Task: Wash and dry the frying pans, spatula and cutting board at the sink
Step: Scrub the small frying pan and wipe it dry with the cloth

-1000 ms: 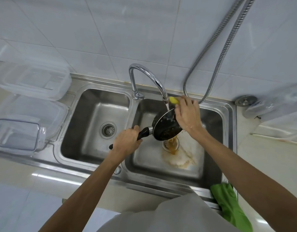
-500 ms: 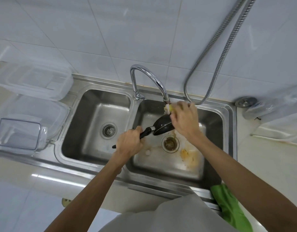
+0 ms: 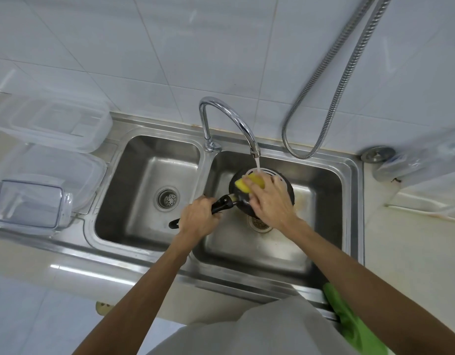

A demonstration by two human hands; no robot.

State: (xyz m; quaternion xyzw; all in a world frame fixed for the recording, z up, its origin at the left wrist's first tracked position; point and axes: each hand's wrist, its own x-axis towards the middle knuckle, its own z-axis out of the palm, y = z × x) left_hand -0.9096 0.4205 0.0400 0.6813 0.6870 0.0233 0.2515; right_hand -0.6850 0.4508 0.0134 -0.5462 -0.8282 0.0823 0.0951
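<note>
Frying pan [image 3: 285,190]: turned bottom-up over the right basin of the sink [image 3: 349,175], directly under the running tap [image 3: 234,119]; left hand [image 3: 198,221], grip closed round the black handle; right hand [image 3: 270,201], grip closed on a yellow sponge [image 3: 249,184] pressed to the pan's underside just beyond that hand's fingertips. Progress, judged: one pan mid-scrub, rinsing and drying outstanding. Second pan, spatula, cutting board: not in view, state unknown; the green cloth [image 3: 349,326] near the right elbow possibly serves for drying.

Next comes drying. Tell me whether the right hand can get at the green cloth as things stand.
Probably not at once: the right hand presses a yellow sponge on the frying pan. The green cloth hangs uncovered on the sink's near right edge.
</note>
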